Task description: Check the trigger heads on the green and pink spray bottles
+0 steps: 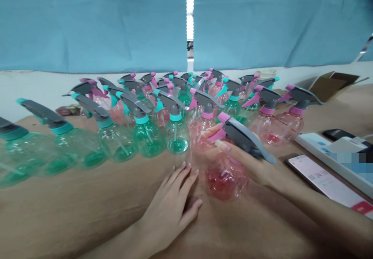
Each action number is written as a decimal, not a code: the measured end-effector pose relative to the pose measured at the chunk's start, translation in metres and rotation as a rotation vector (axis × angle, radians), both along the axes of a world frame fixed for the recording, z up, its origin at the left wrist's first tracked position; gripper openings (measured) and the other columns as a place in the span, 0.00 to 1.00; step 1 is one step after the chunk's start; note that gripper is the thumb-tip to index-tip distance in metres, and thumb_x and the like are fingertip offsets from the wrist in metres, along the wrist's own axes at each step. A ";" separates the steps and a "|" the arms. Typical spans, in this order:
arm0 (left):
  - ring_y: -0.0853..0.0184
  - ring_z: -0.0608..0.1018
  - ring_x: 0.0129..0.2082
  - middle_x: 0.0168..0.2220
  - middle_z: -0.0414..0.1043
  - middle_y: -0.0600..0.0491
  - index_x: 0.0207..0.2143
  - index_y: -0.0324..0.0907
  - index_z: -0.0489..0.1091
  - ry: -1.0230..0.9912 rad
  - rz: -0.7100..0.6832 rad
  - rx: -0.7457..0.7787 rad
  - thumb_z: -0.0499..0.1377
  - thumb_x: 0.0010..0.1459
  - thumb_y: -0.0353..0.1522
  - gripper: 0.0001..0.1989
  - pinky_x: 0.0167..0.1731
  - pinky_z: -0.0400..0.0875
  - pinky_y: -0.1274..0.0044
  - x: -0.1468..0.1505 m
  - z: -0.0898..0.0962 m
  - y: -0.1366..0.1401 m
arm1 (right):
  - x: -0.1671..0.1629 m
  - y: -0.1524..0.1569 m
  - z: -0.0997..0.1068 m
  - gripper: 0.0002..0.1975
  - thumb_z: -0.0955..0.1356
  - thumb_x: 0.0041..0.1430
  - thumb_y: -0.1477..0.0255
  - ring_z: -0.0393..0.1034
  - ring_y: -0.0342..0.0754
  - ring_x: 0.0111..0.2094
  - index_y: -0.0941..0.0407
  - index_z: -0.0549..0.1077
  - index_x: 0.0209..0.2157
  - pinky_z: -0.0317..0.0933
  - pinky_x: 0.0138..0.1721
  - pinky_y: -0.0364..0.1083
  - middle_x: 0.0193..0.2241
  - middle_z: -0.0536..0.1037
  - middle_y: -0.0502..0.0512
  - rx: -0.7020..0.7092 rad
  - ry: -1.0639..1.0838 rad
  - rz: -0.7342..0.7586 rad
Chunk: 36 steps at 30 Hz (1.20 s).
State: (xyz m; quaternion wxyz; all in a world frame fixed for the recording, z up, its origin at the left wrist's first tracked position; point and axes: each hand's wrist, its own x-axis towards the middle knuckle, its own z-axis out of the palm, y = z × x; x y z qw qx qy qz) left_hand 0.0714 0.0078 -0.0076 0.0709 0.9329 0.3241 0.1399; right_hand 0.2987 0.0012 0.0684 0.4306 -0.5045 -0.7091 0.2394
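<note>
My left hand (pixel 175 200) lies flat on the brown tabletop, fingers stretched forward and thumb apart, holding nothing. Just right of it is a pink see-through spray bottle (pixel 225 179) with a grey and pink trigger head. My right hand (pixel 247 160) is closed around this bottle's neck, under the head; its thumb shows on the near side and fingertips poke out past the pink trigger. The bottle leans slightly, and its neck is mostly hidden. Beyond my hands stand a green spray bottle (pixel 176 136) and a pink spray bottle (pixel 201 128), the latter partly covered by my right fingers.
Several green spray bottles (pixel 116 142) line up toward the left, with more green and pink ones crowded behind. Two pink bottles (pixel 271 128) stand at right. A phone (pixel 329 181), a white power strip (pixel 320 150) and an open cardboard box (pixel 329 90) lie at right. Blue curtains (pixel 93 21) hang behind.
</note>
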 end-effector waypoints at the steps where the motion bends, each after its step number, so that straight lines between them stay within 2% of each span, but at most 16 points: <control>1: 0.54 0.59 0.61 0.62 0.57 0.42 0.61 0.37 0.56 0.006 0.001 -0.001 0.54 0.63 0.38 0.27 0.57 0.55 0.59 0.000 0.000 0.000 | 0.001 0.001 -0.002 0.11 0.64 0.60 0.63 0.72 0.48 0.34 0.51 0.72 0.42 0.65 0.39 0.48 0.32 0.77 0.50 0.007 0.008 0.003; 6: 0.55 0.59 0.61 0.62 0.57 0.44 0.61 0.41 0.55 0.007 0.006 -0.003 0.53 0.63 0.39 0.26 0.58 0.55 0.60 0.000 0.000 0.000 | 0.002 0.001 -0.008 0.11 0.67 0.58 0.66 0.72 0.46 0.40 0.50 0.72 0.43 0.65 0.43 0.45 0.39 0.77 0.49 0.041 0.095 -0.035; 9: 0.55 0.59 0.61 0.62 0.56 0.44 0.61 0.39 0.55 0.030 0.008 0.008 0.53 0.63 0.39 0.26 0.58 0.55 0.60 0.000 0.001 0.000 | -0.001 0.001 -0.006 0.10 0.66 0.59 0.65 0.72 0.46 0.39 0.49 0.73 0.42 0.65 0.42 0.45 0.38 0.78 0.47 0.050 0.110 0.002; 14: 0.55 0.58 0.62 0.63 0.55 0.43 0.61 0.38 0.55 0.089 0.019 0.015 0.53 0.64 0.39 0.26 0.58 0.55 0.60 0.000 0.003 -0.001 | -0.001 0.003 -0.005 0.09 0.66 0.59 0.70 0.73 0.45 0.38 0.50 0.72 0.42 0.67 0.41 0.45 0.39 0.78 0.47 0.077 0.155 0.082; 17: 0.55 0.58 0.62 0.62 0.55 0.43 0.61 0.38 0.55 0.101 0.018 0.022 0.52 0.64 0.39 0.26 0.58 0.56 0.59 0.001 0.004 -0.001 | -0.001 0.004 -0.005 0.10 0.67 0.57 0.69 0.74 0.46 0.38 0.50 0.73 0.42 0.67 0.41 0.46 0.38 0.78 0.47 0.058 0.146 0.067; 22: 0.55 0.58 0.62 0.63 0.54 0.43 0.61 0.38 0.54 0.104 0.013 0.021 0.52 0.64 0.39 0.26 0.57 0.56 0.59 0.000 0.003 -0.001 | -0.004 0.004 -0.002 0.13 0.67 0.57 0.65 0.72 0.50 0.44 0.51 0.72 0.44 0.65 0.48 0.50 0.38 0.78 0.50 0.062 0.171 0.040; 32: 0.56 0.57 0.62 0.63 0.55 0.43 0.61 0.38 0.54 0.111 0.020 0.010 0.52 0.64 0.39 0.26 0.57 0.57 0.60 0.001 0.004 -0.002 | -0.003 0.003 -0.001 0.13 0.67 0.58 0.71 0.72 0.45 0.45 0.50 0.71 0.46 0.65 0.48 0.45 0.41 0.78 0.47 0.077 0.186 0.106; 36: 0.55 0.58 0.62 0.63 0.55 0.43 0.61 0.37 0.55 0.110 0.018 0.012 0.53 0.64 0.39 0.26 0.57 0.57 0.59 0.001 0.004 -0.002 | -0.003 0.004 -0.003 0.12 0.68 0.57 0.72 0.72 0.44 0.46 0.50 0.72 0.45 0.64 0.49 0.44 0.42 0.78 0.46 0.090 0.212 0.089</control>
